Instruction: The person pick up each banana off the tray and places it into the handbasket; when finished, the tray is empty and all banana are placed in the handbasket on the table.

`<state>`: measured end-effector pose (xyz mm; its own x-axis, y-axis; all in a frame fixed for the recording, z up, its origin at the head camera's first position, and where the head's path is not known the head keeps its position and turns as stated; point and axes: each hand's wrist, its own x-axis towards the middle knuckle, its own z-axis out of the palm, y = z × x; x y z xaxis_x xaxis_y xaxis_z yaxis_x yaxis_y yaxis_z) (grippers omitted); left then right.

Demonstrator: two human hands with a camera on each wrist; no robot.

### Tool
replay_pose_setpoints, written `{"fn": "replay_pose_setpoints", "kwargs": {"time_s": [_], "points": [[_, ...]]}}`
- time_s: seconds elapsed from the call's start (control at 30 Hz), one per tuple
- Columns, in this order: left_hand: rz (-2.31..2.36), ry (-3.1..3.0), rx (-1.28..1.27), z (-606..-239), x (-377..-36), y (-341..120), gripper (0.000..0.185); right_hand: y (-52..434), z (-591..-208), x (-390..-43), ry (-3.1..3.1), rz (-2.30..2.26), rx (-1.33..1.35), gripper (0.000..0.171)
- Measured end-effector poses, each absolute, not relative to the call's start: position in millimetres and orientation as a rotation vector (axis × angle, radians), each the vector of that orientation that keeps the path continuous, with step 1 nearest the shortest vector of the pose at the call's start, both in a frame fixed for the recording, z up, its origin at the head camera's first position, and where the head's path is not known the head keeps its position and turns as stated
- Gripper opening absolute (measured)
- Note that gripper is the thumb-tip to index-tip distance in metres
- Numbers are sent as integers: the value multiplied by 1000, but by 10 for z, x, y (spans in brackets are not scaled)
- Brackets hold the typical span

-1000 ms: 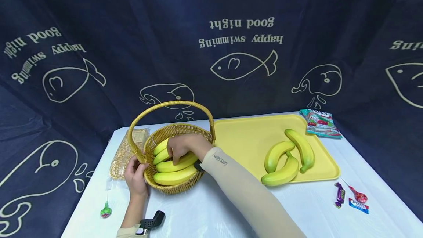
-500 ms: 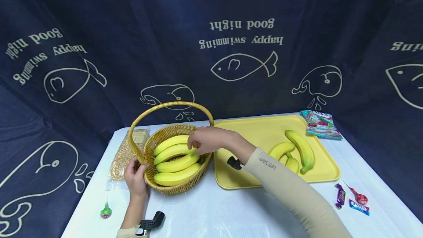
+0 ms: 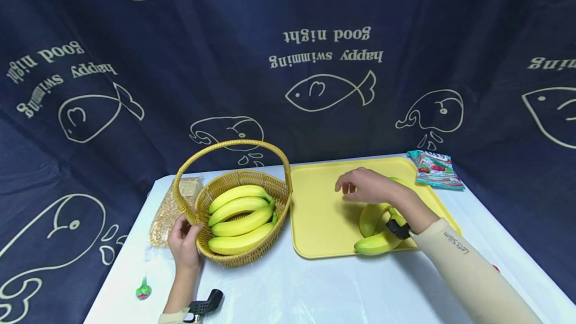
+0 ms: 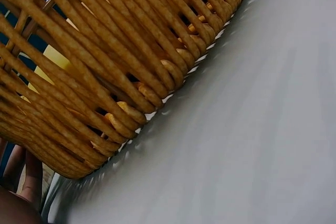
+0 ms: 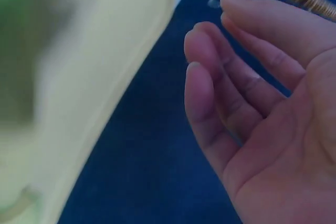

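At the left, my left hand grips the side of a woven basket near the foot of its arched handle. Several yellow bananas lie side by side in the basket. In the left wrist view the basket's wall fills the upper left, with fingers at its lower edge. Over a yellow tray hovers my right hand, holding nothing, its fingers loosely bent. Below that hand and wrist lie a front banana and one behind it; a third is mostly hidden.
A bag of kernels lies left of the basket, and a green lollipop nearer the front. By the tray's far right corner rests a teal candy bag. A dark fish-print cloth hangs behind the table.
My right hand has left the bananas in the basket and moved right, over the tray, with nothing in it. My left hand stays on the basket.
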<state>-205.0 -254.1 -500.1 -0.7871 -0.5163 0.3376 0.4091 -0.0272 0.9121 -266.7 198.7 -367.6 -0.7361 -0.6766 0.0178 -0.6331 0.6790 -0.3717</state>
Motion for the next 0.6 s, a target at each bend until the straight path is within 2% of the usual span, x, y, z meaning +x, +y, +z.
{"fn": "replay_pose_setpoints", "kwargs": {"time_s": [0.27, 0.6], "points": [[-1873, -1624, 115, -5001, -2046, -2537, 33, 2521, -3934, -2571, 2892, -376, -757, 13], [-1871, -1625, 144, -4989, -2032, -2535, 35, 2351, -4156, -2592, 2954, -380, -726, 19]]}}
